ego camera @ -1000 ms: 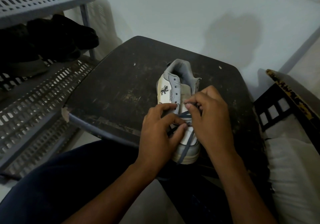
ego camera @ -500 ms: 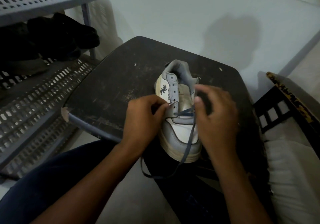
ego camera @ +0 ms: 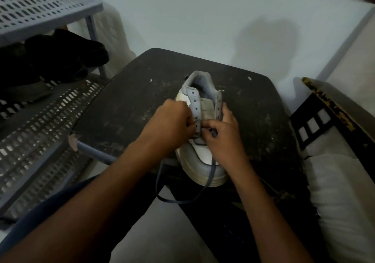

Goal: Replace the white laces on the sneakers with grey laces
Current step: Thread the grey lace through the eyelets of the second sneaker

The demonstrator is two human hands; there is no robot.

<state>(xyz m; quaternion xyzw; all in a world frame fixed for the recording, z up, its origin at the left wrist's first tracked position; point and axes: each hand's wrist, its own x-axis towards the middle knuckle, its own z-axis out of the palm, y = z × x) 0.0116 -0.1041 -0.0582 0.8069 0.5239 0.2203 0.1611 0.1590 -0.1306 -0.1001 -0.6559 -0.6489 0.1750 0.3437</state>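
Observation:
A white and grey sneaker [ego camera: 203,157] stands on a dark worn board [ego camera: 132,108], toe toward me. Most upper eyelets are bare. A grey lace [ego camera: 160,183] runs through the lowest eyelets, and its loose ends hang over the toe and loop below the board's near edge. My left hand [ego camera: 172,124] grips the left eyelet flap, fingers curled at the lace. My right hand [ego camera: 225,132] pinches the lace at the right side of the tongue. No white lace shows.
A grey perforated plastic rack [ego camera: 40,12] stands at the left with dark shoes [ego camera: 60,57] on its shelf. A dark wooden frame [ego camera: 332,118] and white cushion [ego camera: 343,197] lie at the right. Pale floor lies beyond the board.
Both hands have closed in again on the lower eyelets. The left hand moved right onto the flap and the right hand came down to the lace. The loose lace loop hangs lower.

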